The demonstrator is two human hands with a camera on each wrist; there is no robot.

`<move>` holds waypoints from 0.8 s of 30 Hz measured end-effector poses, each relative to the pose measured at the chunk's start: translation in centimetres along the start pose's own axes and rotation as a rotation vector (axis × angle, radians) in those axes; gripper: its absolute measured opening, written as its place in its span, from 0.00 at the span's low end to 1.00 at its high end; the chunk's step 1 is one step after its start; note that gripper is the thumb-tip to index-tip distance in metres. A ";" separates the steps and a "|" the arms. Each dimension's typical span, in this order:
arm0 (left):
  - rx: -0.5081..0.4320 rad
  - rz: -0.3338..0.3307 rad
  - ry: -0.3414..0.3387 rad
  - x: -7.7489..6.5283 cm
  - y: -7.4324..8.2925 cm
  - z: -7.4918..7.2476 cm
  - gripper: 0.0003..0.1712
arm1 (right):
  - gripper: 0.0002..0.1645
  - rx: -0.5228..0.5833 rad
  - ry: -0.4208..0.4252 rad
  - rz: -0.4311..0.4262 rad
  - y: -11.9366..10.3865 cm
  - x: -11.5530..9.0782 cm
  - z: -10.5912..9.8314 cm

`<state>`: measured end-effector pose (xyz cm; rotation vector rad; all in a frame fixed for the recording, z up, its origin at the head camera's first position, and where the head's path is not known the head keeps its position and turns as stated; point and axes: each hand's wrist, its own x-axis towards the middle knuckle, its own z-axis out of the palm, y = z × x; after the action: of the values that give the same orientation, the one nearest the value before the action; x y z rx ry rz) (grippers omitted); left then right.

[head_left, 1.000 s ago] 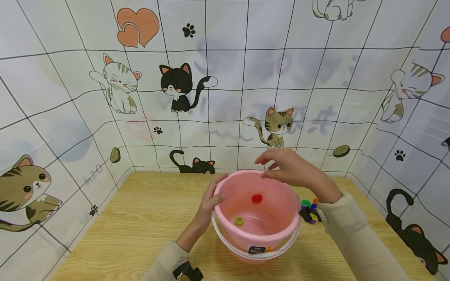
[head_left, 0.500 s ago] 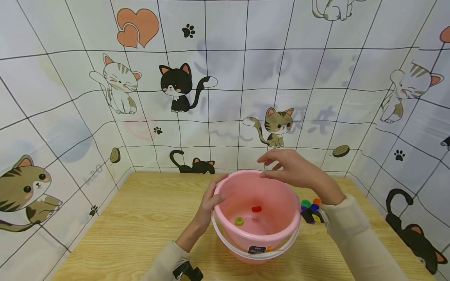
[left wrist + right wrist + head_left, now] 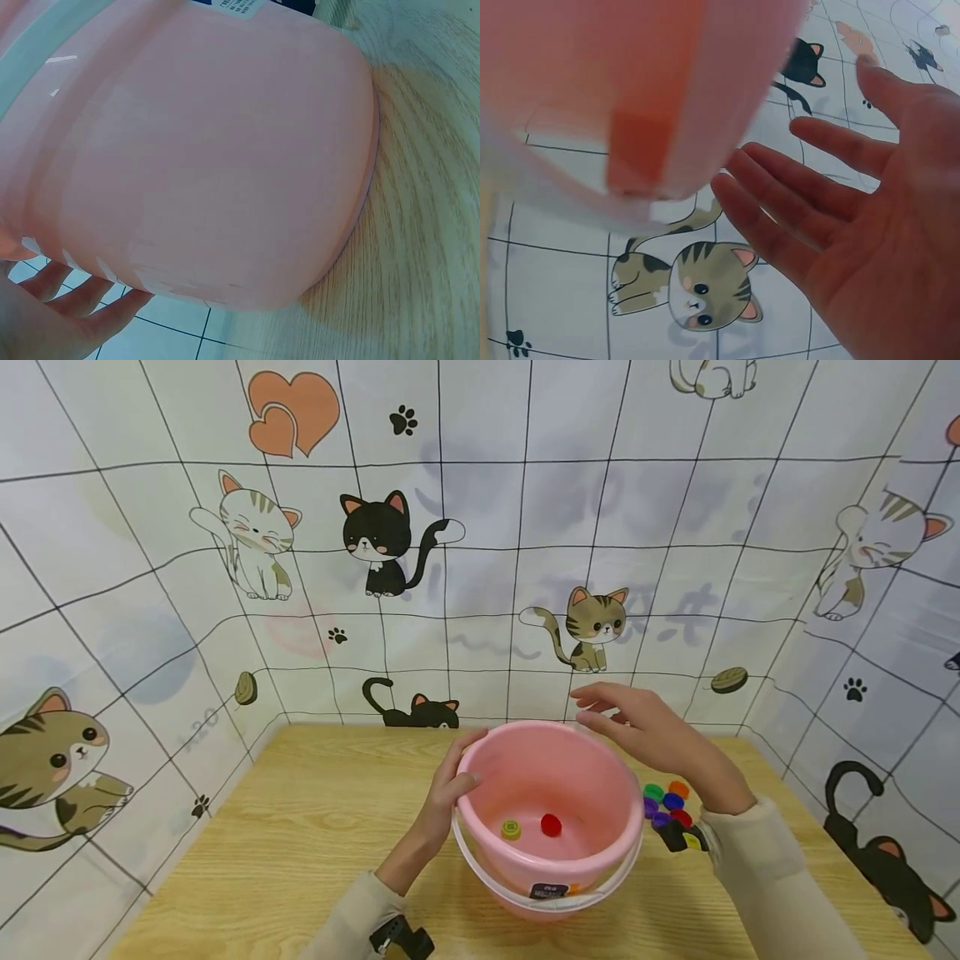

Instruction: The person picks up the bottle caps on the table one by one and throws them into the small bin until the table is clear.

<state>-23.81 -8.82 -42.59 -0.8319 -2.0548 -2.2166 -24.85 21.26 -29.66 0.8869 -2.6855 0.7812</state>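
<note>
A pink plastic bucket point(image 3: 555, 760) with a white handle point(image 3: 558, 906) stands on the table. My left hand point(image 3: 438, 802) grips its left rim, thumb inside and fingers along the outer wall; in the left wrist view those fingers point(image 3: 82, 307) lie against the bucket's side. Inside, on the bottom, lie a red bottle cap point(image 3: 551, 824) and a yellow bottle cap point(image 3: 511, 830). Over the far right rim hovers my right hand point(image 3: 652, 727), its fingers relaxed and slightly bent. The right wrist view shows its palm point(image 3: 885, 247) with nothing in it.
Several coloured caps point(image 3: 672, 802) in green, orange, blue, purple and red lie right of the bucket, partly covered by the right wrist's black strap point(image 3: 675, 837). A white cat-print sheet point(image 3: 480, 568) surrounds the wooden table point(image 3: 330, 827) at the back and sides.
The red cap has dropped from mid-bucket to the bottom, beside the yellow one. My right hand has drawn slightly right, uncovering more loose caps. The left hand stays on the rim.
</note>
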 end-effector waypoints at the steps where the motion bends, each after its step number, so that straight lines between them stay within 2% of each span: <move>1: -0.002 0.000 -0.002 0.0 0.0 0.0 0.38 | 0.26 0.009 0.008 0.011 0.2 -0.3 0.1; 13: 0.000 -0.013 0.003 0.1 0.1 0.2 0.40 | 0.29 0.139 0.135 0.086 4.1 -4.2 1.7; 19: 0.005 -0.017 0.012 0.1 0.1 0.2 0.39 | 0.30 0.152 0.152 0.158 6.7 -6.2 2.9; 24: 0.001 -0.020 0.011 0.1 0.1 0.2 0.39 | 0.31 0.192 0.109 0.222 8.7 -7.9 4.2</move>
<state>-23.74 -8.63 -42.45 -0.8012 -2.0682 -2.2254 -23.95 28.81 -39.58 0.5691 -2.6749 1.1171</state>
